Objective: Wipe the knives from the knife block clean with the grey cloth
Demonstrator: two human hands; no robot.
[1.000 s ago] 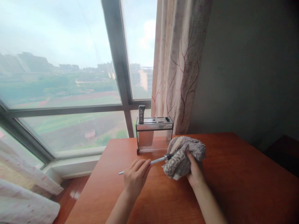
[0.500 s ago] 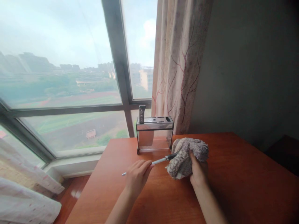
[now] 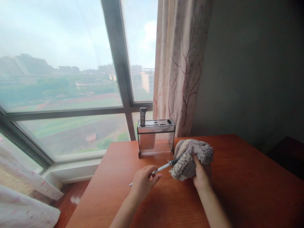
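A honing steel (image 3: 162, 167) with a pale metal rod and a black handle lies slanted above the table. My left hand (image 3: 144, 181) is around its rod, the thumb slightly apart below and the tip sticking out to the left. My right hand (image 3: 201, 172) grips a bunched grey fluffy towel (image 3: 190, 158), thumb on top. The towel wraps the end of the black handle, so part of the handle is hidden. Just behind stands a clear knife block (image 3: 156, 142) with a slotted top, and one dark-handled tool (image 3: 142, 117) sits upright in its left end.
The reddish-brown wooden table (image 3: 104, 196) carries all this. Behind it are a large window with a dark frame (image 3: 128, 109) and a patterned curtain (image 3: 180, 69). A pale window ledge (image 3: 76, 171) runs along the left.
My left hand has slid a little right along the rod and its thumb has loosened. The steel's tip has dipped slightly. My right hand still holds the towel.
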